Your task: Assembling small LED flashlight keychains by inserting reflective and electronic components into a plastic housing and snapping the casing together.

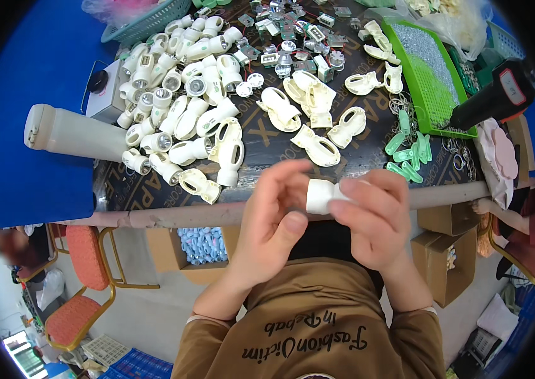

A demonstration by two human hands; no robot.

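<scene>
Tabletop: dark, spread ahead of the left hand and right hand. Heap of white flashlight-like bodies lay ahead and leftward of the left hand; cream shell halves, straight ahead of both. Right hand: fingers closed on the right end of a short white piece. Left hand: thumb and fingers parted, contact with the piece could not be told. Piece sat between the hands, long axis roughly left to right, free end toward the left palm; right hand nearer. Green clips lay ahead and rightward of the right hand.
</scene>
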